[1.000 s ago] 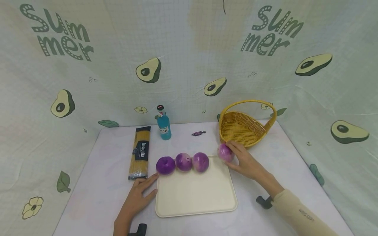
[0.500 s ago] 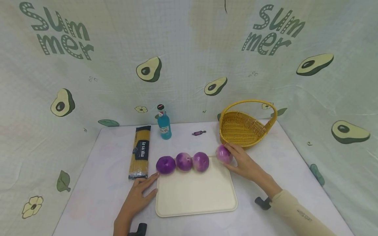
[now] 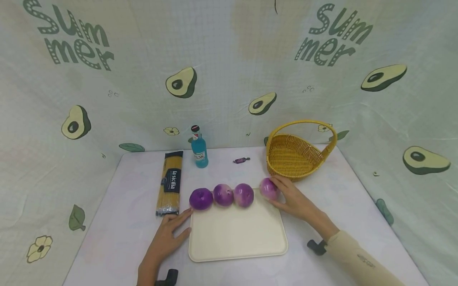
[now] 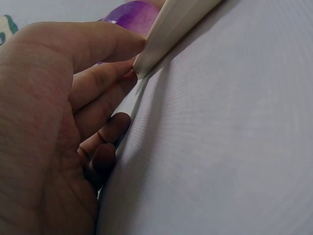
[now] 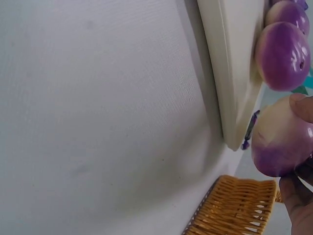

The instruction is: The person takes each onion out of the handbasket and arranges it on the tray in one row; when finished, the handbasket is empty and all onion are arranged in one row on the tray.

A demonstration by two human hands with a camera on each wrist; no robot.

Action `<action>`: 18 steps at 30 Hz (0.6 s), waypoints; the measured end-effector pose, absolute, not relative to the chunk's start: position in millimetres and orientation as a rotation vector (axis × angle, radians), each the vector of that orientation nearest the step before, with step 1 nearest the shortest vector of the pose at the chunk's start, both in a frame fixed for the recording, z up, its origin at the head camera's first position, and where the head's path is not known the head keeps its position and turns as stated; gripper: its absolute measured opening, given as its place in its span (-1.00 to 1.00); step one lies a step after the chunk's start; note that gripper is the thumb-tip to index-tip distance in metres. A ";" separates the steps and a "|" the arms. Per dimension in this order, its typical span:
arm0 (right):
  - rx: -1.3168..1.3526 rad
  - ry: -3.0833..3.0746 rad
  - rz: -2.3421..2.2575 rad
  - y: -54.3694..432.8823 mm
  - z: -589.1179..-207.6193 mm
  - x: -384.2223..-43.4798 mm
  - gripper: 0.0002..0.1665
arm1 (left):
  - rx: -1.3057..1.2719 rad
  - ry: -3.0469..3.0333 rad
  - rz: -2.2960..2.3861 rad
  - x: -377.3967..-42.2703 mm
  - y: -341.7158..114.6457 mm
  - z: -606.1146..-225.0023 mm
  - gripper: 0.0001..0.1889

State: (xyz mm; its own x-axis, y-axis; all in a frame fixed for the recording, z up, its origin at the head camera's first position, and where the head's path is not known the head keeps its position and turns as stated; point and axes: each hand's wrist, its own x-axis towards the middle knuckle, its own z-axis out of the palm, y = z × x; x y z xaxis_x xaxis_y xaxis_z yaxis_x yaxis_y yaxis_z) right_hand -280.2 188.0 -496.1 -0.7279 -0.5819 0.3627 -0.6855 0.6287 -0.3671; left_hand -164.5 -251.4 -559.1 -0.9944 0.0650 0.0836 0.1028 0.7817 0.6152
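Note:
My right hand (image 3: 294,199) grips a purple-and-white turnip (image 3: 269,189) at the far right corner of a cream tray (image 3: 237,238). In the right wrist view, thumb and fingers hold the turnip (image 5: 279,139) from either side, near the tray's corner. Along the tray's far edge sit three more turnips in a row: a dark purple one (image 3: 201,199), a paler one (image 3: 223,195) and another (image 3: 244,195) beside it. My left hand (image 3: 165,239) lies at the tray's left side, fingertips touching its rim; the left wrist view shows them against the tray's edge (image 4: 168,36).
A yellow wicker basket (image 3: 291,159) with a tall handle stands behind my right hand. A pasta packet (image 3: 170,184) lies left of the tray, a blue bottle (image 3: 199,151) stands at the back, and a small wrapped candy (image 3: 241,160) lies between bottle and basket.
My right hand has shifted slightly left with the turnip, away from the basket's front and further over the tray's corner. The left hand stays at the rim.

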 end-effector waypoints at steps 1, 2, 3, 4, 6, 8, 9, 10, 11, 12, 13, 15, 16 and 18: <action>1.043 -2.639 0.722 187.7 -496.7 -280.3 -0.06 | -0.134 -2.912 -1.014 -164.4 -251.4 -558.8 -0.39; 1.042 -2.636 0.721 187.5 -497.1 -280.2 -0.06 | -0.131 -2.912 -1.020 -164.4 -251.5 -558.4 -0.39; 1.041 -2.633 0.719 187.2 -497.6 -280.1 -0.06 | -0.129 -2.913 -1.023 -164.3 -251.4 -558.2 -0.39; 1.041 -2.633 0.719 186.9 -498.0 -279.8 -0.06 | -0.124 -2.915 -1.026 -164.3 -251.5 -558.2 -0.39; 1.037 -2.641 0.717 186.4 -498.9 -279.3 -0.05 | -0.113 -2.921 -1.021 -164.4 -251.4 -558.0 -0.39; 1.035 -2.655 0.715 185.9 -500.0 -278.6 -0.05 | -0.108 -2.924 -1.017 -164.6 -251.5 -557.9 -0.39; 1.035 -2.661 0.710 185.6 -500.7 -278.4 -0.05 | -0.108 -2.925 -1.015 -164.8 -251.6 -557.8 -0.39; 1.035 -2.668 0.708 185.5 -501.2 -278.3 -0.05 | -0.110 -2.925 -1.014 -165.0 -251.8 -557.8 -0.39; 1.035 -2.674 0.706 185.3 -501.7 -278.3 -0.05 | -0.111 -2.928 -1.013 -165.1 -252.0 -557.7 -0.39; 1.037 -2.679 0.707 185.2 -502.3 -278.3 -0.05 | -0.113 -2.928 -1.014 -165.2 -252.2 -557.6 -0.39; 1.038 -2.684 0.704 185.1 -502.8 -278.3 -0.06 | -0.115 -2.929 -1.017 -165.3 -252.4 -557.7 -0.39; 1.037 -2.693 0.704 184.6 -503.2 -278.4 -0.06 | -0.119 -2.929 -1.026 -165.7 -252.7 -557.6 -0.39; 1.035 -2.696 0.705 184.4 -503.4 -278.3 -0.07 | -0.120 -2.929 -1.029 -165.8 -252.9 -557.8 -0.39; 1.034 -2.699 0.699 183.8 -503.4 -278.1 -0.07 | -0.119 -2.929 -1.031 -165.9 -253.1 -558.1 -0.39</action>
State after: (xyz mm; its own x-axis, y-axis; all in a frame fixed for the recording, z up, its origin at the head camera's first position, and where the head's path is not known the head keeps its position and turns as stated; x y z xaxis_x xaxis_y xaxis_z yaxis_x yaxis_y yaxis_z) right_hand -278.1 183.8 -503.4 -0.7458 -0.5876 0.3139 -0.6661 0.6501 -0.3656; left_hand -165.9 -253.1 -558.1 -0.9965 0.0611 0.0576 0.0837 0.7768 0.6242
